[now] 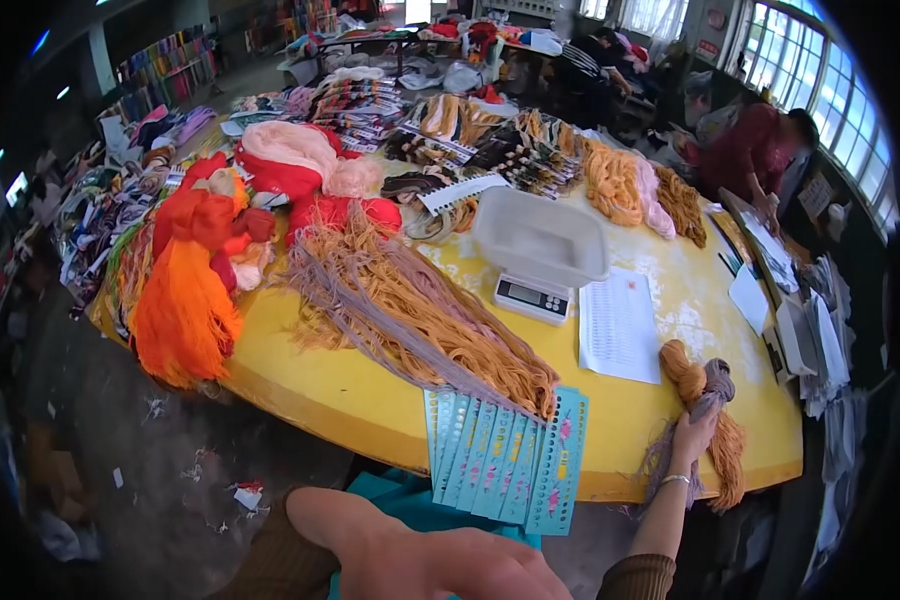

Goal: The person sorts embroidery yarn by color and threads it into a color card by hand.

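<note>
With the right hand [694, 438] closed round the mauve-grey skein [718, 380] at the near right of the yellow tabletop [620, 420]; with the left hand [440, 560] low in the near foreground, fingers out of view, so impossible to tell whether grasping or released. Far nearer to the right hand than to the left; running lengthwise from a bunched far end toward the near left, apparently crossing the tan skein [730, 465], itself slanting toward the near right, over the edge. Soft and dull, compact at the top, loosening into fine strands below.
</note>
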A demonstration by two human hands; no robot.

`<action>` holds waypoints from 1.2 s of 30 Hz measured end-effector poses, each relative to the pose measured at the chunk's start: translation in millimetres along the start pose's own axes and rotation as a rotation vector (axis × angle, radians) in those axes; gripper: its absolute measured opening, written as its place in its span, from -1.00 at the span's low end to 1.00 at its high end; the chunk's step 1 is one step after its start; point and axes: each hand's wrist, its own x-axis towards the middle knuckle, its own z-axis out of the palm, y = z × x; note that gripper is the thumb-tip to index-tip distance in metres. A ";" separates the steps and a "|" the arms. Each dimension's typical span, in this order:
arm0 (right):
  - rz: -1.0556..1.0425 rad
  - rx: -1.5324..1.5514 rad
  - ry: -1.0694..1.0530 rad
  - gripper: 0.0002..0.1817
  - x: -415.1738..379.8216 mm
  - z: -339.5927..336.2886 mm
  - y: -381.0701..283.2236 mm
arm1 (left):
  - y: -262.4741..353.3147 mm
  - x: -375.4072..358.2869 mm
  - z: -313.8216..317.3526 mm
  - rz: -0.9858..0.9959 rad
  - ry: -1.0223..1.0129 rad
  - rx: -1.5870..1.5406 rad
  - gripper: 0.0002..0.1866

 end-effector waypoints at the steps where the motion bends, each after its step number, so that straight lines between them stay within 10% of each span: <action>1: 0.006 0.000 0.001 -0.17 0.2 -0.8 -0.5 | -3.2 -1.7 5.0 0.035 0.043 -0.007 -0.89; 36: 0.039 -0.019 -0.035 -0.18 -1.1 -2.3 -3.2 | -17.6 -0.3 4.4 0.087 -0.080 -0.056 -0.77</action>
